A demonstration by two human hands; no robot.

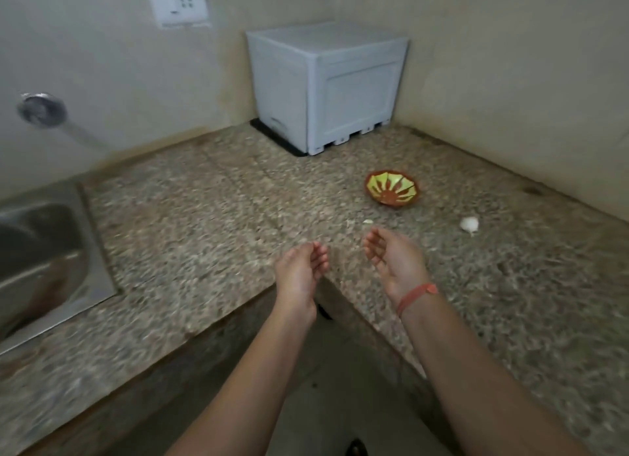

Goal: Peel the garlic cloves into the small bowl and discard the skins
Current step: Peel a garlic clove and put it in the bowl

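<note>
Seen from the head camera, the small bowl [392, 191] stood on the speckled tabletop [204, 224], beyond the right grip and well apart from it. Its yellow-and-orange patterned inside showed right to the bottom. A steel sink [44, 251] was set into the tabletop far to the left of the left grip, and blur hid whatever lay in it. A grey box [326, 84] sat in the far corner, beyond both grips.

The left grip [301, 271] and right grip [391, 258], both bare hands, hovered over the tabletop's near edge, palms facing each other with a gap between. Each had its fingers loosely curled and held nothing. An orange thread [417, 297] circled the right wrist.

The garlic bulb [469, 223] lay on the tabletop to the right of the right grip, apart from it. A small pale piece [368, 221], clove or skin I could not tell, lay just beyond that grip's fingertips.
</note>
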